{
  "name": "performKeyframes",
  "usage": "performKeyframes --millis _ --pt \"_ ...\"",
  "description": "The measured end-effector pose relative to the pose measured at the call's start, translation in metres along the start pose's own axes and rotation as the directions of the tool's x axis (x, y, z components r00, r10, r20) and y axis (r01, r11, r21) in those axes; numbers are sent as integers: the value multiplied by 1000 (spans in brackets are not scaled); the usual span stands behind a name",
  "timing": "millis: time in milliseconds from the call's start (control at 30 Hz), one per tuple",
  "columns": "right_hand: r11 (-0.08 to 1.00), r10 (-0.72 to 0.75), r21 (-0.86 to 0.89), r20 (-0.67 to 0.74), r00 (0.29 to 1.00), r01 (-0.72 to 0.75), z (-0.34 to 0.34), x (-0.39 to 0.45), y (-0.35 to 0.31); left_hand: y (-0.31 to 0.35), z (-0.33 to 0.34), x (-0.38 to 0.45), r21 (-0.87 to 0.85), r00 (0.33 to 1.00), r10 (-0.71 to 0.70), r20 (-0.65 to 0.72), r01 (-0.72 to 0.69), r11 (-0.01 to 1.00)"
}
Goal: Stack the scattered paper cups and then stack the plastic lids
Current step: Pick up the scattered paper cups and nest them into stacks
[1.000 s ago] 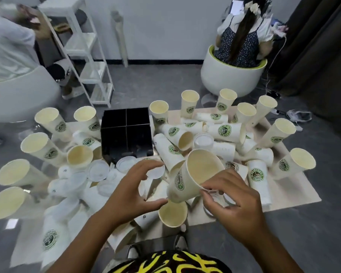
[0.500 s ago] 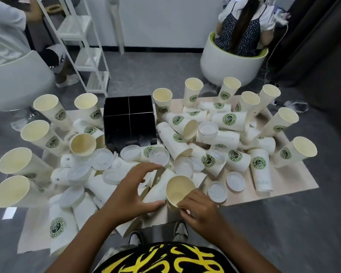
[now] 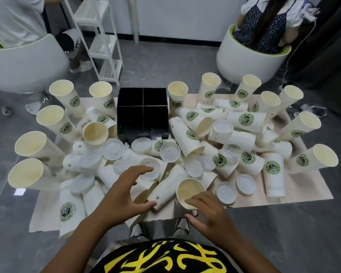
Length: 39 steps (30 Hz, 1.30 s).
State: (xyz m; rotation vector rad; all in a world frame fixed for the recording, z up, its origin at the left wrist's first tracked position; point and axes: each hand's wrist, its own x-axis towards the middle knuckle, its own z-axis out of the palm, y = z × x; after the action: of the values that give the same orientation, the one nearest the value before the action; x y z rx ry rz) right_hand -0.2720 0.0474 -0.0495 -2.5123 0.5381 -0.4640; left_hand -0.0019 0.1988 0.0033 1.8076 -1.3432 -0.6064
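Note:
Several cream paper cups with green logos lie and stand scattered over a low table (image 3: 303,194), with white plastic lids (image 3: 225,192) among them. My right hand (image 3: 207,211) grips an upright cup (image 3: 188,189) at the table's near edge, fingers over its near rim and thumb below. My left hand (image 3: 124,194) hovers with spread, curved fingers over a lying cup (image 3: 165,187) just left of it, thumb tip at that cup's base. A lid (image 3: 150,168) lies under the left fingertips.
A black four-compartment box (image 3: 143,111) stands at the table's middle back. Upright cups ring the left, back and right edges. Two white tub chairs (image 3: 242,58) with seated people and a white shelf unit (image 3: 100,42) stand beyond the table.
My right hand brought the cup down from mid-air and stood it upright at the near table edge. My left hand stayed hovering over the lying cups.

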Motion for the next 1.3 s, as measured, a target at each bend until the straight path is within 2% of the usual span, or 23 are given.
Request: performKeyframes --millis 167,267,333,433,533,667,800,900,1133,1300 --pt "998 1 -62 -65 998 -5 -19 11 -23 -11 -19 -25 -3 992 -88 -89 88 996" --pt "999 -47 -15 -140 989 45 -27 29 -50 -18 -30 -41 6 981 -136 -136 138 990" --pt "996 -73 40 -143 987 79 -20 47 -68 -22 -36 -51 12 973 -155 -173 160 987" --pt "985 -154 65 -69 986 159 8 78 -84 -28 -42 -64 2 960 -191 -203 196 981" --pt "970 -244 2 71 967 244 42 106 -86 -37 -49 -74 -4 950 -217 -224 222 975" --pt "961 -221 -103 269 937 257 80 126 -80 -46 -57 -81 -31 939 -240 -247 239 970" --pt "948 -212 -166 313 926 273 98 129 -79 -59 -64 -85 -35 942 -237 -237 235 971" --pt "948 -218 -173 254 942 266 101 129 -79 -70 -67 -87 -48 947 -230 -224 225 973" --pt "957 -277 -108 -68 959 269 84 137 -98 -81 -72 -80 -72 965 -181 -189 170 983" --pt "983 -184 -53 -165 969 178 60 135 -116 -79 -74 -63 -84 983 -127 -134 117 990"
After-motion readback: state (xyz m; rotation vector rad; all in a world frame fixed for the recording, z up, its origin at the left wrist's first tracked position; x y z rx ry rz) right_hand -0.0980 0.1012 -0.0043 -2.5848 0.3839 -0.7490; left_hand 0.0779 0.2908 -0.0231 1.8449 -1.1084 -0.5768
